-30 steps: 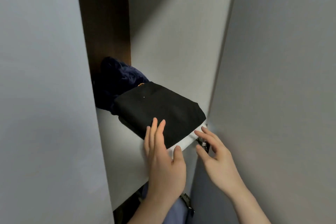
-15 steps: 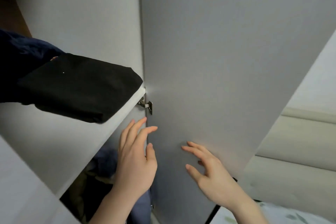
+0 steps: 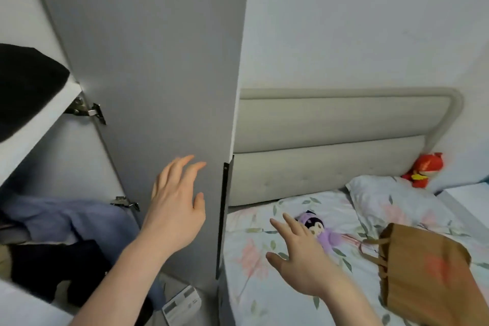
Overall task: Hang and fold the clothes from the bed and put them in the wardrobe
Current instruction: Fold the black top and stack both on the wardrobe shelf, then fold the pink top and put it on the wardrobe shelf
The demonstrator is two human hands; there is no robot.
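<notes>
A folded black garment (image 3: 26, 90) lies on the white wardrobe shelf (image 3: 39, 124) at the far left. Below the shelf hang or lie a blue garment (image 3: 71, 219) and dark clothes (image 3: 58, 264). The grey wardrobe door (image 3: 158, 61) stands open in the middle of the view. My left hand (image 3: 174, 204) is in front of the door's inner face, fingers spread and holding nothing. My right hand (image 3: 299, 254) hovers over the floral bed sheet (image 3: 259, 280), fingers spread and empty. A brown folded garment (image 3: 423, 272) lies on the bed at the right.
A purple plush doll (image 3: 317, 227) lies on the bed just beyond my right hand. A floral pillow (image 3: 391, 198) and a red plush toy (image 3: 423, 169) sit by the padded beige headboard (image 3: 330, 145). A labelled white box (image 3: 182, 304) lies on the floor by the door.
My view has swung right from the wardrobe shelf to the bed. Both hands have come away from the black garment and the door, and my right hand now reaches over the bed.
</notes>
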